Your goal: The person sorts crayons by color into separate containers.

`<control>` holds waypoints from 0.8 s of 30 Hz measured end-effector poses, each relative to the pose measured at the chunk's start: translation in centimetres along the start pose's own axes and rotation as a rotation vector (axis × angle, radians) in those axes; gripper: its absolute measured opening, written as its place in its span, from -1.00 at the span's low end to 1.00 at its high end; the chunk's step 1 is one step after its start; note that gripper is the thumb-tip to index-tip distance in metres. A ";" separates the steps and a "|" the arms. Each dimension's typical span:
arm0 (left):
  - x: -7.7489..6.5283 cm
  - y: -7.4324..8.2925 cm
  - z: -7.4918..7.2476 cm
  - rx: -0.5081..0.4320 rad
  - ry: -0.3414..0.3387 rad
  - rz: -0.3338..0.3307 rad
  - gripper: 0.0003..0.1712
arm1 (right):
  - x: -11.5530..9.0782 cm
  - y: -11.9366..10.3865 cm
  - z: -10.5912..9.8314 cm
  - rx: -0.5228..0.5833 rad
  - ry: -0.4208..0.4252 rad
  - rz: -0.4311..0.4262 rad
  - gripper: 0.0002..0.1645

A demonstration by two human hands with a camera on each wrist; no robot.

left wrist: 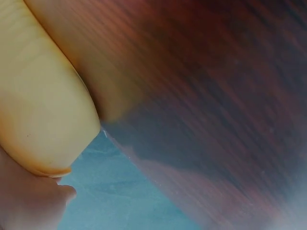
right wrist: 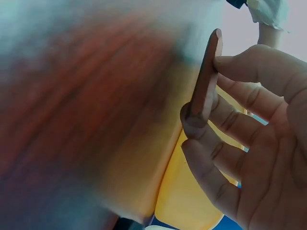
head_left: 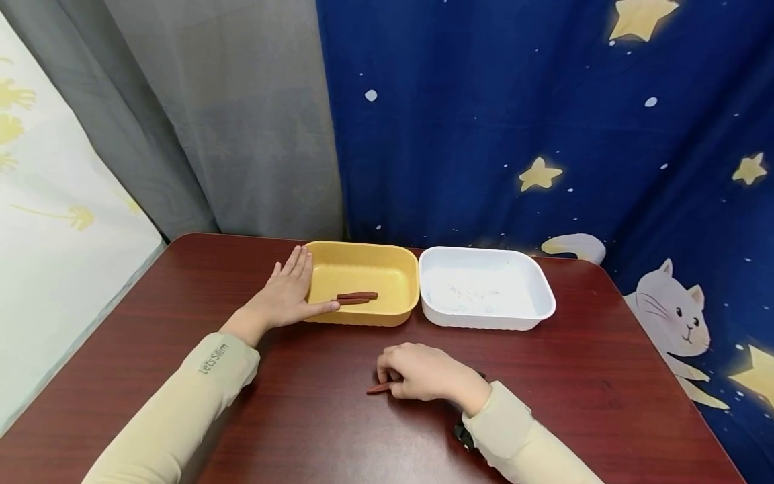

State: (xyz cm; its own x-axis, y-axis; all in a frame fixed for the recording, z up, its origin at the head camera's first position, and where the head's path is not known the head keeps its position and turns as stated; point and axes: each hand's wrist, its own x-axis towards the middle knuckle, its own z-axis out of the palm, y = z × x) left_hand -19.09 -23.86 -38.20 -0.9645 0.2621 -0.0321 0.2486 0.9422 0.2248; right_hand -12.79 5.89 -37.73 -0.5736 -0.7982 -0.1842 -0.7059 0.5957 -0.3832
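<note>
Nearest the head camera, at about six o'clock on the dark red counter (head_left: 580,376), the right hand (head_left: 426,373) lies knuckles-up with its fingers curled over a thin reddish-brown stick (head_left: 379,388), whose pointed end pokes out toward nine o'clock from under the fingertips. The right wrist view shows that grip closely: the stick (right wrist: 206,79) lies across the curled fingers (right wrist: 240,96), pinned along its length rather than at one tip. It looks rigid, slim and very light, so I judge it needs only a gentle pinch; being narrow and smooth, it may roll or twist between the fingertips, and taking it near the middle, as here, should keep it from pivoting. It does not look fragile, though so thin a piece could snap if bent. Toward eleven o'clock the left hand (head_left: 287,292) rests flat and straight-fingered against the near-left wall of a yellow tray (head_left: 363,255), thumb touching the rim, gripping nothing; the left wrist view shows only the tray's rounded yellow wall (left wrist: 43,105) beside blurred counter wood. Inside the yellow tray lie two more sticks (head_left: 357,297), side by side and touching, close to the thumb tip. Just beside it at one o'clock stands a white tray (head_left: 544,289), holding no sticks, with faint marks on its floor. Behind the counter hang a grey curtain (head_left: 242,121) and a blue cloth with stars (head_left: 514,101).
</note>
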 end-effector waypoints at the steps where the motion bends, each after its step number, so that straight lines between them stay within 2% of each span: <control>1: 0.0 0.0 0.0 0.002 -0.001 0.000 0.43 | 0.1 0.0 -0.1 0.005 0.008 -0.005 -0.80; 12: 0.2 0.0 0.1 -0.005 -0.010 -0.007 0.44 | 0.9 0.1 -1.3 0.101 0.141 -0.075 -0.86; 24: 0.2 -0.2 0.2 -0.019 -0.013 -0.011 0.46 | 2.4 0.0 -2.7 0.191 0.249 -0.138 -0.86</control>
State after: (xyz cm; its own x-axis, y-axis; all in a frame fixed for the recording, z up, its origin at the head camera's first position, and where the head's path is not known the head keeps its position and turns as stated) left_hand -19.36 -23.91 -38.48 -0.9659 0.2544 -0.0473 0.2360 0.9410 0.2425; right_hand -15.25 4.20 -35.70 -0.5789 -0.8094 0.0988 -0.7065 0.4374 -0.5564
